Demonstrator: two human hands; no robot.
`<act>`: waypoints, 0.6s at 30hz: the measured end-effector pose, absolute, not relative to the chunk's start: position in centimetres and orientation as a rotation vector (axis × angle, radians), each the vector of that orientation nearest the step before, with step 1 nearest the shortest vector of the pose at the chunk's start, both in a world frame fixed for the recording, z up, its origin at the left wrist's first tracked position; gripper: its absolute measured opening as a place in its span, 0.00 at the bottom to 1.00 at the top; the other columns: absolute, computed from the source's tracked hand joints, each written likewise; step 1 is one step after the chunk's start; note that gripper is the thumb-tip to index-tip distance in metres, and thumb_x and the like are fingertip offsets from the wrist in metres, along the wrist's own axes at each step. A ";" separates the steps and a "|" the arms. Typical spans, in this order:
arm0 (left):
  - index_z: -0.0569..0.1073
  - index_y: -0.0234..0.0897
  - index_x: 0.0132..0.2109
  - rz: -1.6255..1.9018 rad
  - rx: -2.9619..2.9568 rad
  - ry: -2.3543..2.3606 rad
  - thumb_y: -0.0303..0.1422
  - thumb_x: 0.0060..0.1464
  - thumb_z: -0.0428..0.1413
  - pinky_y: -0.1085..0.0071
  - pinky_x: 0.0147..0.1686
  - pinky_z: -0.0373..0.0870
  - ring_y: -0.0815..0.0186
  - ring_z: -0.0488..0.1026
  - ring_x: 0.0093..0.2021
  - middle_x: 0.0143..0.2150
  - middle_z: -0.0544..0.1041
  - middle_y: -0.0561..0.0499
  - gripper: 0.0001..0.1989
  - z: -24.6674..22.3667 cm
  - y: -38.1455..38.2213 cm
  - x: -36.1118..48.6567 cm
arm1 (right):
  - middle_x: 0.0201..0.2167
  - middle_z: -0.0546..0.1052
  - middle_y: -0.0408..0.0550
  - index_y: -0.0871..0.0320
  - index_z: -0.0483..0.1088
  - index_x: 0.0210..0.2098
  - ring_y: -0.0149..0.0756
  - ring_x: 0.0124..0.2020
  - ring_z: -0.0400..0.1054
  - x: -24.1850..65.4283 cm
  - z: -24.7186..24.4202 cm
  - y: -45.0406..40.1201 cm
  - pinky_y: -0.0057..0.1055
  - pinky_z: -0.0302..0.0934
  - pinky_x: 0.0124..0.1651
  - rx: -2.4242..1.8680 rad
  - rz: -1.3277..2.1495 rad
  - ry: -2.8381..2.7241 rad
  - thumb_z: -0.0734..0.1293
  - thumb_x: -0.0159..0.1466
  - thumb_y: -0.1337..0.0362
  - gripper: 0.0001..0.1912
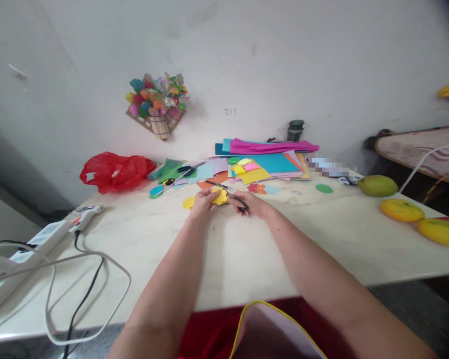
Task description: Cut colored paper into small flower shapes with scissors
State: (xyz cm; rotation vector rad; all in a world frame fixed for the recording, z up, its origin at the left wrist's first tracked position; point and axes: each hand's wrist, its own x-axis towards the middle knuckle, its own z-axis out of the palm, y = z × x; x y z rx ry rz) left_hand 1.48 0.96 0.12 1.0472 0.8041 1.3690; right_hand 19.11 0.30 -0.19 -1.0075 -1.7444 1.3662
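My left hand (204, 201) pinches a yellow paper flower (220, 196) with a scalloped edge, above the middle of the table. Closed around the dark handles of a pair of scissors (240, 201) is my right hand (251, 203). The scissor blades point up and left, beside the flower's right edge. Another yellow paper piece (188, 202) shows just left of my left hand. Behind my hands lie a red paper flower (257, 189) and orange paper.
Coloured sheets (277, 163) are stacked by the wall, with a second pair of scissors (187, 170) to their left. A red plastic bag (114, 172) sits back left. Power strips (47, 239) and looping cables occupy the left. Mangoes (402, 210) line the right edge.
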 end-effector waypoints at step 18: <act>0.74 0.31 0.24 1.456 0.995 0.833 0.34 0.32 0.68 0.70 0.31 0.69 0.66 0.74 0.26 0.26 0.78 0.46 0.13 -0.3 1.4 2.1 | 0.16 0.68 0.39 0.60 0.64 0.28 0.22 0.12 0.59 18.6 -0.5 0.4 0.19 0.43 0.11 -1.023 1.332 -1.717 0.68 0.55 0.53 0.16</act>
